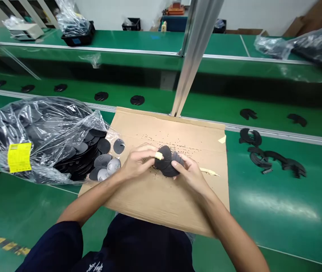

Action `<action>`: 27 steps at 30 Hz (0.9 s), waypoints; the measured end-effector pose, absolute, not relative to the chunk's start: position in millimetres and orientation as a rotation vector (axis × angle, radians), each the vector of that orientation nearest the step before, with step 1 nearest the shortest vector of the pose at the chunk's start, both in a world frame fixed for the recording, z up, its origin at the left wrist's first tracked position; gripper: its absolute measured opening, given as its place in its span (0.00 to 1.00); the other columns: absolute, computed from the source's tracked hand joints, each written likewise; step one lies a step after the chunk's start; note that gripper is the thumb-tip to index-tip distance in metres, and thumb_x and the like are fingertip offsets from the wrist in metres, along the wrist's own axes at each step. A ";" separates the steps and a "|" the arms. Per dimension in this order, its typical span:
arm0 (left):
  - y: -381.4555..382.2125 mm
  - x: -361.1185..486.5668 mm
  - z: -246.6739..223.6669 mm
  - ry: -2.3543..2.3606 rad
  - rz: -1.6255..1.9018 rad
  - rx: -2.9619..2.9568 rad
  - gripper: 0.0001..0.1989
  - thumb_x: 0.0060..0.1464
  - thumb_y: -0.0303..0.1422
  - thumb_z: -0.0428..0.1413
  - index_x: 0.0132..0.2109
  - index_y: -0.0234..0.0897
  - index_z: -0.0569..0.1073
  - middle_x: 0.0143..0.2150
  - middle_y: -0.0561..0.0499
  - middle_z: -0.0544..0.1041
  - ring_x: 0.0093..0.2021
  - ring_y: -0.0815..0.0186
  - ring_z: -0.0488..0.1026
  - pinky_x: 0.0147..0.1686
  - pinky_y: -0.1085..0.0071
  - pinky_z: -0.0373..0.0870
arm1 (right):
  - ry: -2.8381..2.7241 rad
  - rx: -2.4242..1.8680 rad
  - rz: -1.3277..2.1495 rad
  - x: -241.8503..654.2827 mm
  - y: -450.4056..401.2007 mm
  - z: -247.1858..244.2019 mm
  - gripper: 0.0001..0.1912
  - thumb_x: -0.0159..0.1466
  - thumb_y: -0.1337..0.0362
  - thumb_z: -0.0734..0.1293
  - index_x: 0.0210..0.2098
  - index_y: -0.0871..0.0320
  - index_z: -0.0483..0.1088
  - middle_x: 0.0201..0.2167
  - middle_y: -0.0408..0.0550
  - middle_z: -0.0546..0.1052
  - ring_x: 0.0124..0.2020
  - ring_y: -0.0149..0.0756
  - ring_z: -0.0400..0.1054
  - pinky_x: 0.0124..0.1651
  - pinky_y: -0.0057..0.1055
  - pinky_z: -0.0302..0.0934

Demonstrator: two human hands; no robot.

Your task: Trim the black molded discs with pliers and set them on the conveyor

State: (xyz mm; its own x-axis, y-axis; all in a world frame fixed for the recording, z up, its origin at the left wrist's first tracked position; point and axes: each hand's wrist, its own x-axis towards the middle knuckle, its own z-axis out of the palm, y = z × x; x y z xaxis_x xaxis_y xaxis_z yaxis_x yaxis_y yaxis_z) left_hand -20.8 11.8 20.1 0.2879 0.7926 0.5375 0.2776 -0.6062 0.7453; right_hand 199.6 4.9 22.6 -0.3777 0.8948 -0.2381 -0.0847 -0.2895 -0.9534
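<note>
Over the cardboard sheet (138, 200), both hands are closed at a cluster of thin black discs (165, 160) that overlap like petals. My left hand (140, 161) pinches its left side, with a pale yellow finger cover on one fingertip. From the right, my right hand (191, 173) grips another dark, ridged piece (177, 158) of the cluster, thumb on top. Whether the pieces are joined cannot be made out. Many tiny black bits (178, 147) lie scattered on the cardboard behind the hands. A slim yellowish pointed tool (209, 172) lies beside my right hand.
A clear plastic bag (44, 124) of black discs spills open at left, several discs (103, 146) near its mouth. Curved black parts (263, 156) lie at right. Black pieces (101, 96) sit along the green conveyor behind. A metal post (195, 56) rises beyond the cardboard.
</note>
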 end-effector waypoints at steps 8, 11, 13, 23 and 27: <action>25.1 -8.7 -4.0 0.814 1.194 2.034 0.09 0.63 0.25 0.56 0.43 0.38 0.81 0.44 0.45 0.84 0.44 0.66 0.80 0.45 0.67 0.78 | -1.226 -1.168 1.805 211.6 2.4 12.3 0.24 0.59 0.43 0.73 0.41 0.56 0.73 0.27 0.42 0.73 0.25 0.31 0.67 0.25 0.29 0.66; 22.7 -8.0 -9.0 0.821 1.176 1.965 0.08 0.64 0.27 0.57 0.44 0.38 0.82 0.44 0.44 0.84 0.44 0.66 0.81 0.45 0.68 0.79 | -1.243 -1.188 1.777 213.0 2.3 10.6 0.24 0.59 0.41 0.72 0.40 0.56 0.73 0.28 0.42 0.73 0.26 0.32 0.66 0.28 0.29 0.65; 21.0 -7.6 -11.0 0.838 1.163 1.951 0.09 0.64 0.28 0.56 0.44 0.38 0.82 0.45 0.44 0.84 0.45 0.65 0.81 0.45 0.68 0.79 | -1.268 -1.204 1.738 212.9 2.0 9.7 0.24 0.59 0.41 0.72 0.39 0.56 0.73 0.30 0.43 0.73 0.29 0.33 0.67 0.31 0.29 0.66; 22.2 -11.0 -12.7 0.759 1.020 1.899 0.09 0.65 0.28 0.56 0.44 0.37 0.82 0.43 0.44 0.85 0.43 0.65 0.83 0.43 0.72 0.80 | -1.510 -1.203 1.592 211.9 -0.1 6.3 0.20 0.66 0.44 0.67 0.36 0.56 0.71 0.29 0.43 0.69 0.31 0.32 0.62 0.35 0.28 0.60; 21.2 -10.2 -13.0 0.754 1.001 1.865 0.08 0.65 0.28 0.57 0.43 0.37 0.82 0.42 0.44 0.85 0.42 0.66 0.83 0.42 0.74 0.80 | -1.550 -1.181 1.594 213.3 -0.4 8.1 0.19 0.67 0.46 0.66 0.36 0.56 0.69 0.30 0.42 0.68 0.31 0.32 0.62 0.35 0.28 0.60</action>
